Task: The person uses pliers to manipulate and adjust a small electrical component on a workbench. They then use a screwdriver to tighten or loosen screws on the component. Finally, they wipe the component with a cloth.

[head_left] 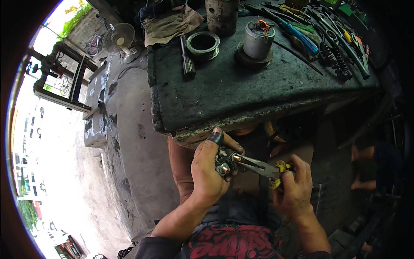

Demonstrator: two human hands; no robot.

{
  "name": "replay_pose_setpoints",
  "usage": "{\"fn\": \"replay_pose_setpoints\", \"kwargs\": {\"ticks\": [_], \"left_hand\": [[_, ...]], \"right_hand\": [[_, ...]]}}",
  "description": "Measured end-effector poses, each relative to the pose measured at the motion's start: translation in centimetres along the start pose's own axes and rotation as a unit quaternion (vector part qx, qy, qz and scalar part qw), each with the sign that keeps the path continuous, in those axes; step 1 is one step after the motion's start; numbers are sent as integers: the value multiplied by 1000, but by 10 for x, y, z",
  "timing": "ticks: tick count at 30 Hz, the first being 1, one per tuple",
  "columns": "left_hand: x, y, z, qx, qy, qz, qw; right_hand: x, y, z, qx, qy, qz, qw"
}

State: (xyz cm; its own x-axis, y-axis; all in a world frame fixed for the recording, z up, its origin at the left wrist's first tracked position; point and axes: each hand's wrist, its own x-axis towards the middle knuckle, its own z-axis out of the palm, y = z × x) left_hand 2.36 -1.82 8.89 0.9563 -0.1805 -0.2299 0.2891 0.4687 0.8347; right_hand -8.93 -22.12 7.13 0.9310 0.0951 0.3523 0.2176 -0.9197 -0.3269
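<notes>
My left hand (207, 172) grips a small dark metal part (224, 161) with brass-coloured pieces, held just below the front edge of a worn dark workbench (241, 95). Dark wrapping circles the thumb. My right hand (295, 185) is closed round long-nose pliers (263, 169) with yellow handles, and their jaws reach into the part beside a brass piece. The fingers behind the part are partly hidden.
On the bench lie a metal ring (202, 55), a fluted tool (188, 64), cylinders (257, 45), rags (170, 26) and several hand tools (323, 39). A fan (116, 41) and metal frame (58, 103) stand left. Another person's bare feet (358, 183) show right.
</notes>
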Motion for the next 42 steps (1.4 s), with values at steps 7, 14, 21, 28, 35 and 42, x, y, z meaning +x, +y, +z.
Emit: {"fn": "replay_pose_setpoints", "kwargs": {"ticks": [7, 14, 21, 28, 35, 42], "left_hand": [[4, 5, -8, -18, -24, -84, 996], [5, 6, -7, -14, -20, -101, 995], [7, 10, -11, 24, -57, -112, 992], [4, 13, -7, 50, -39, -109, 992], [5, 10, -5, 50, -16, -91, 994], [-3, 0, -3, 87, 26, -7, 996]], "right_hand": [[10, 11, -5, -44, -13, -48, 998], [7, 13, -7, -50, -24, -56, 997], [5, 13, -7, -54, -31, -60, 996], [3, 22, 0, 47, 15, -53, 997], [4, 14, -2, 4, -84, 39, 996], [11, 12, 0, 2, -114, 23, 993]]}}
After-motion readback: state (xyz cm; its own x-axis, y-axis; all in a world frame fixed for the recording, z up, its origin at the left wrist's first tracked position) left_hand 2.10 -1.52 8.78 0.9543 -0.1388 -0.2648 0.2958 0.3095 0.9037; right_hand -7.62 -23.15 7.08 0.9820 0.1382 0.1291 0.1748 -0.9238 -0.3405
